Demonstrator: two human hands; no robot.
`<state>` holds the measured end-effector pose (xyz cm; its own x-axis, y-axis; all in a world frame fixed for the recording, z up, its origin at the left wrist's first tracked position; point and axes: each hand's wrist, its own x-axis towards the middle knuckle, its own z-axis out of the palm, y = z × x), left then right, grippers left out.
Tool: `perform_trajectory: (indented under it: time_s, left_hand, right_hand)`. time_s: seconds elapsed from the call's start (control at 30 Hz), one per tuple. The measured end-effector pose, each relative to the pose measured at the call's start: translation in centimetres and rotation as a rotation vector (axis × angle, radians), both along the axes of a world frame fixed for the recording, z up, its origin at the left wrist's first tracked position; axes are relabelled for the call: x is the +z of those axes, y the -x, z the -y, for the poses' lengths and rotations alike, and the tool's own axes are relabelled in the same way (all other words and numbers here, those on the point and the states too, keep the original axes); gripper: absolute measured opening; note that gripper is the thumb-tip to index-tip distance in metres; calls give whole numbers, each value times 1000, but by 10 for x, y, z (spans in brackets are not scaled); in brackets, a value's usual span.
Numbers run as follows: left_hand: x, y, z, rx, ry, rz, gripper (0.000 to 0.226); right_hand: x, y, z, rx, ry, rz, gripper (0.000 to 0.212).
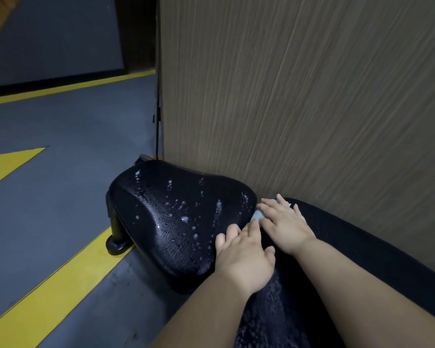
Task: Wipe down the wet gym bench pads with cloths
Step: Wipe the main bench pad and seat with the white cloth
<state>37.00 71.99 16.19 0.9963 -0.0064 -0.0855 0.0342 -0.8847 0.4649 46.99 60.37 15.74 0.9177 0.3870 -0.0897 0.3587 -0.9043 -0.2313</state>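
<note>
Right grip (285,224) lies flat, fingers straight and spread, pressing a pale cloth (258,216) against the near end of the seat pad (173,217). Left grip (244,254) rests flat and loose just beside it, fingertips on the same pad. Beaded with droplets, that pad stretches ahead and leftward from both grips, so I judge the cloth must sweep that way; the left grip is nearer.
</note>
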Motion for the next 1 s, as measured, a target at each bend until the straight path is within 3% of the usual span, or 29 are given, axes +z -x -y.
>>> perform_trajectory:
  time_s: [0.13, 0.3, 0.47, 0.57, 0.73, 0.9, 1.0]
  left_hand:
    - [1, 2, -6, 33, 23, 35, 55]
    - [9, 13, -22, 12, 23, 36, 25]
    - [10, 36, -31, -86, -104, 16, 37]
    - [7, 55, -36, -143, -174, 6, 40]
    - [10, 77, -60, -135, -137, 30, 39]
    - [11, 90, -77, -250, -174, -79, 32]
    - [3, 95, -76, -304, -162, -184, 53]
  right_hand:
    - [-3, -1, -9, -16, -58, 10, 40]
    - [-8, 30, -16, 22, -161, 32, 39]
    - [-9, 48, -12, 110, -105, 49, 45]
    - [-6, 47, -19, 33, -81, 53, 51]
    - [-3, 66, -34, -20, -53, 64, 50]
    - [-5, 110, -44, 26, -39, 42, 56]
    - [-7, 124, -47, 37, 0, 23, 59]
